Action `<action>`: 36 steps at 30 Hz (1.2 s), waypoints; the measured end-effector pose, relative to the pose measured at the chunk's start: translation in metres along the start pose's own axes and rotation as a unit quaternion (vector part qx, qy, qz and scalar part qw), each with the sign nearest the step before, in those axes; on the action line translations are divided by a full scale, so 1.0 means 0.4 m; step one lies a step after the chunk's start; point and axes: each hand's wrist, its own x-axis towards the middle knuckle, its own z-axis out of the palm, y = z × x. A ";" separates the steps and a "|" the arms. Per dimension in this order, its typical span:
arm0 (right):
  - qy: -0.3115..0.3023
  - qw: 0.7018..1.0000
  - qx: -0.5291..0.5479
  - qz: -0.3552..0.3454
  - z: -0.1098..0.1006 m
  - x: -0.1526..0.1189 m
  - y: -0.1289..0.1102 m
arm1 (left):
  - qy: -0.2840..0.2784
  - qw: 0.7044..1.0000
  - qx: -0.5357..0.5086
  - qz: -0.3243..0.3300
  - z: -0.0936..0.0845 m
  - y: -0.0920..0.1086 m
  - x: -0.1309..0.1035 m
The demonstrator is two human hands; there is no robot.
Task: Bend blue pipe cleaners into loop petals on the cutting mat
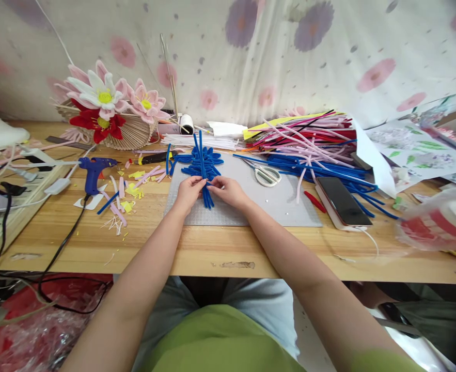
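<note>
Several blue pipe cleaners [203, 164] stand bunched over the grey cutting mat [247, 206], some rising long and straight. My left hand [191, 191] pinches the bunch from the left side. From the right, my right hand [228, 190] has its fingers closed on the same pipe cleaners, with the fingertips of both hands nearly meeting. Lower ends of the bunch poke out beneath my fingers. Just behind lie looped blue pipe-cleaner pieces [212, 156], partly hidden by the upright strands.
Scissors [267, 175] rest on the mat, near a phone [344, 201]. A blue glue gun [95, 173] and yellow and pink scraps [135, 190] lie left. Behind are fuzzy flowers [106, 98] and a pile of coloured pipe cleaners [309, 137]. A plastic-wrapped cup [440, 222] sits right.
</note>
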 end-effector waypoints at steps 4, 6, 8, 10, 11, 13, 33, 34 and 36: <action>0.006 0.999 -0.026 0.025 0.001 -0.002 -0.007 | -0.003 1.000 -0.011 0.002 -0.001 0.001 -0.002; 0.000 0.999 -0.002 0.033 -0.003 -0.003 -0.009 | 0.001 1.000 -0.012 0.006 -0.003 0.001 -0.001; -0.013 0.999 0.017 0.036 -0.005 -0.005 -0.010 | 0.012 1.000 -0.010 0.010 -0.005 0.002 0.000; -0.021 0.999 0.021 0.033 -0.006 -0.006 -0.011 | 0.027 1.000 -0.006 0.010 -0.007 0.003 0.000; -0.023 0.999 0.017 0.030 -0.006 -0.007 -0.011 | 0.032 0.999 -0.003 0.011 -0.007 0.004 0.000; -0.024 0.999 0.009 0.025 -0.006 -0.007 -0.011 | 0.040 0.999 0.003 0.015 -0.007 0.004 -0.001; -0.055 0.987 0.151 0.021 0.019 0.008 0.022 | 0.022 0.999 -0.032 0.021 -0.007 0.005 0.006; -0.047 0.992 0.114 0.010 0.016 0.006 0.017 | 0.044 0.998 -0.032 0.026 -0.007 0.004 0.008; -0.026 0.999 0.035 -0.016 0.010 0.001 0.006 | 0.062 0.997 -0.027 0.036 -0.007 0.001 0.011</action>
